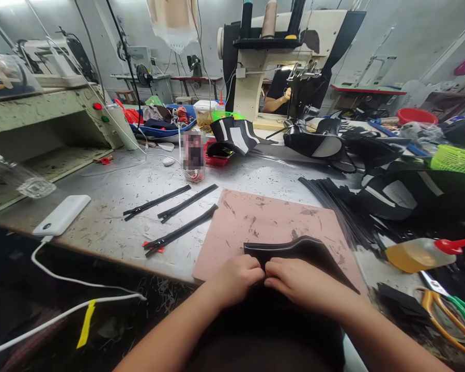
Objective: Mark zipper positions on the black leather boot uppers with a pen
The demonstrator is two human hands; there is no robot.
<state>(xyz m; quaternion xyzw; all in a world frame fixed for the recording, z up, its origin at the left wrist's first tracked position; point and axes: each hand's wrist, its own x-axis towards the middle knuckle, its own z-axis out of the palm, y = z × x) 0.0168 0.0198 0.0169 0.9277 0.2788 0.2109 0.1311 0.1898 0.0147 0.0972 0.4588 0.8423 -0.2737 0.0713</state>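
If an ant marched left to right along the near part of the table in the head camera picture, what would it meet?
White power bank → three black zippers → left hand → right hand → bottle of yellow liquid.

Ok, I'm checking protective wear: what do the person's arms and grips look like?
The left grip and right grip are bare hands, without gloves. No sleeve covers the visible left forearm or right forearm, and no watch, bracelet, cable or marking shows on either.
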